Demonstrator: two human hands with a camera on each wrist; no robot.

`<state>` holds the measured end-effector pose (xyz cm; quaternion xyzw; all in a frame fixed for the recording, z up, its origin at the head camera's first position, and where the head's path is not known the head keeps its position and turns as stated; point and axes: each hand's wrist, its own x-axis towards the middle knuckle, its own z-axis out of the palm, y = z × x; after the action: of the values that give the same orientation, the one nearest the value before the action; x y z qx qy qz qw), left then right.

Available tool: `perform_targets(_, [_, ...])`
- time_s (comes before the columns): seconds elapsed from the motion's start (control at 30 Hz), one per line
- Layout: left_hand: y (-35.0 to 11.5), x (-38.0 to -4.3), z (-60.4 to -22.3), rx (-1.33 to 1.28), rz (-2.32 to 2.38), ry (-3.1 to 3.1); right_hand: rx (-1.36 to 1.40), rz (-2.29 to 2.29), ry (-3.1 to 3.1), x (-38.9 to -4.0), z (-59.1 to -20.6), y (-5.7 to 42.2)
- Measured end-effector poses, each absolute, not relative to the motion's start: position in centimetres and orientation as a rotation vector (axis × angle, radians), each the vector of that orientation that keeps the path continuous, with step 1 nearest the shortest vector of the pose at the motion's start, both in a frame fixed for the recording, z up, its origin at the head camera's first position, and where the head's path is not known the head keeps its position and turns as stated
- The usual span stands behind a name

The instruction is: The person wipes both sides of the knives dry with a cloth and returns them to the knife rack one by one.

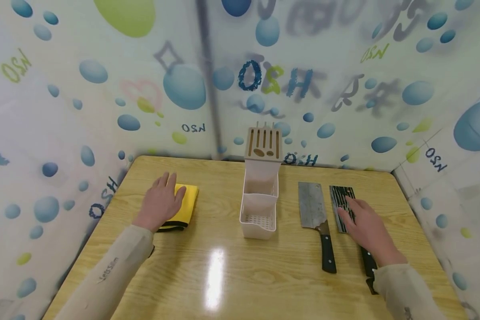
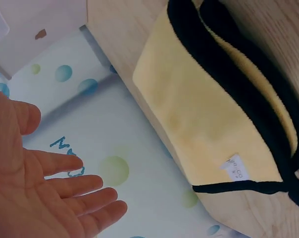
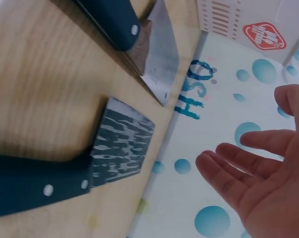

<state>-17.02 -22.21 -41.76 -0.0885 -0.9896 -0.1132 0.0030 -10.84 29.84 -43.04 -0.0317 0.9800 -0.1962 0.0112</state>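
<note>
My left hand (image 1: 160,203) hovers over a folded yellow cloth (image 1: 190,200) with black edging, its fingers extended and holding nothing. In the left wrist view the cloth (image 2: 199,114) shows a small white tag, and the hand (image 2: 50,193) is apart from it. On the other side, my right hand (image 1: 367,226) is above a cleaver with a black-and-silver patterned blade (image 1: 337,198), partly covering it. The right wrist view shows that hand (image 3: 258,183) empty, away from the patterned blade (image 3: 122,144). Left of it lies a plain-bladed cleaver (image 1: 312,205) with a black handle.
A pale plastic knife and utensil holder (image 1: 258,232) with a slotted brown top stands mid-table. The wooden table (image 1: 224,178) meets a wall curtain (image 1: 232,120) printed with bubbles along its back edge; similar printed sheeting flanks both sides.
</note>
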Motion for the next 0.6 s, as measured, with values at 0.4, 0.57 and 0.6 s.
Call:
perform_targets(0.4, [-22.5, -16.7, -43.6, -0.199, -0.419, -3.222, -0.088, -0.644, 3.022, -9.9, -45.2, 29.7])
perform_targets(0.57, [-22.4, -16.7, -44.4, -0.187, -0.44, -3.235, -0.105, -0.641, 3.016, -9.6, -46.3, 29.4])
perform_targets(0.6, [-22.4, -16.7, -44.6, -0.186, -0.44, -3.238, -0.106, -0.64, 3.012, -9.5, -46.5, 29.3])
